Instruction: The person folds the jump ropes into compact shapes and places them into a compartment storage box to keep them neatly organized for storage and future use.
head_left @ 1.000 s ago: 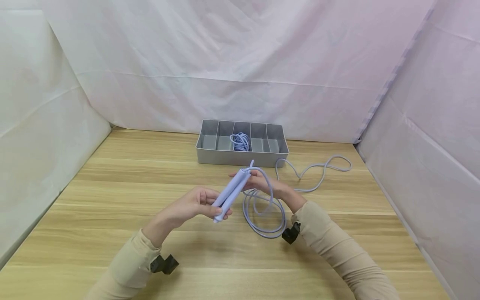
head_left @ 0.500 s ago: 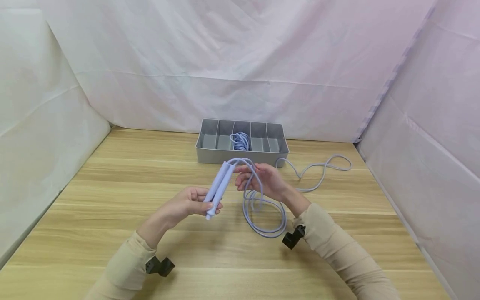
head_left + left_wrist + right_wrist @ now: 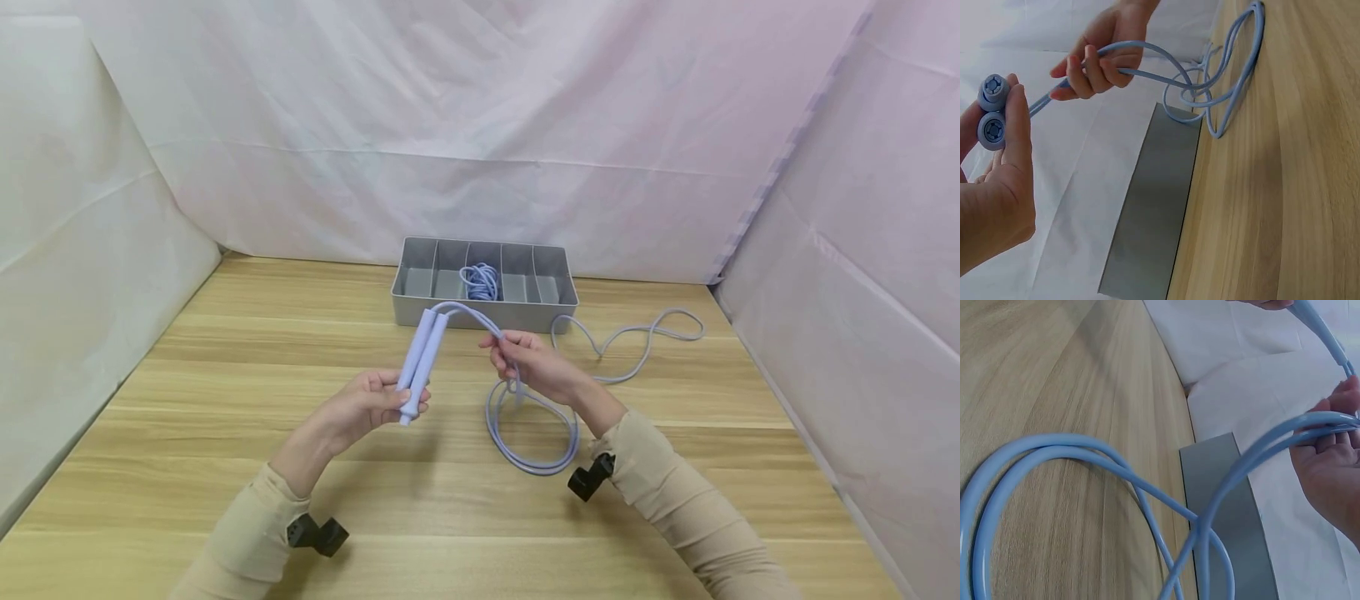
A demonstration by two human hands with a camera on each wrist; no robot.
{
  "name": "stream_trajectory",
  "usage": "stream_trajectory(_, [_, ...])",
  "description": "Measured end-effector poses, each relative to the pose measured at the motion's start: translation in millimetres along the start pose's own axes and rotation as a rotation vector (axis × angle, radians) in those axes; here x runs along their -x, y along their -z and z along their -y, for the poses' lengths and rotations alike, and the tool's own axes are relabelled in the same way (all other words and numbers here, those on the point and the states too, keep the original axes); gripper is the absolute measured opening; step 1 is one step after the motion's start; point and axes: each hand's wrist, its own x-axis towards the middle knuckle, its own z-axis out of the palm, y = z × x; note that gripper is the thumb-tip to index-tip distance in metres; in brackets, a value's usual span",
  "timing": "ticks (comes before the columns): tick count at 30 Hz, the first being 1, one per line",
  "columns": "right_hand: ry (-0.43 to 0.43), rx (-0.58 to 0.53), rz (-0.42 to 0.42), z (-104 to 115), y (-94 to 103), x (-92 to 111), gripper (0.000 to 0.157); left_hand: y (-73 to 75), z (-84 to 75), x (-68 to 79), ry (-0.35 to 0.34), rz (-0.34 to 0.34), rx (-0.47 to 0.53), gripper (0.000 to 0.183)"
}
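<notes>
Side by side, the two pale blue handles [image 3: 423,358] of a jump rope are pinched near their lower ends by my left hand [image 3: 360,412]. Their round end caps [image 3: 994,128] face the left wrist view. From the upper ends two strands of cord [image 3: 468,310] arch over to my right hand [image 3: 543,367], which holds both strands between thumb and fingers. Below that hand the cord hangs down to a loose coil [image 3: 532,462] on the table, and more cord [image 3: 645,333] snakes out to the right. In the right wrist view the doubled strands [image 3: 1260,450] cross the right palm.
A grey box [image 3: 480,314] with several compartments stands at the back of the table [image 3: 225,375]. Its middle compartment holds a bundled blue cord [image 3: 480,283]. White cloth walls [image 3: 480,158] enclose the back and sides.
My left hand has moved left with the handles, which stand more upright. My right hand has left the handles' upper ends and now grips the two cord strands.
</notes>
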Motion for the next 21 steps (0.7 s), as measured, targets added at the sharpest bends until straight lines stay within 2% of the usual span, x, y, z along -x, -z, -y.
stream_trajectory(4, [0.026,-0.030,-0.025,-2.3,4.3,-0.6,0.024,-0.2,-1.7,0.4,-0.023,0.028,0.054,0.023])
stream_trajectory(9, [0.011,-0.028,-0.053,-3.6,6.0,-0.6,0.028,-1.6,-2.5,0.3,-0.035,0.083,0.093,0.024])
stream_trajectory(15, [0.002,0.010,-0.087,-3.5,4.8,-0.2,0.046,-2.0,-5.7,0.5,-0.062,0.079,0.135,0.021])
stream_trajectory(17, [0.008,0.054,-0.135,-3.7,1.9,-1.1,0.045,-2.5,-6.6,-1.0,-0.072,0.073,0.151,0.020])
stream_trajectory(21, [0.076,0.278,-0.256,-5.4,-10.2,-3.9,0.039,-6.2,-6.8,-7.0,-0.111,0.055,0.215,0.019])
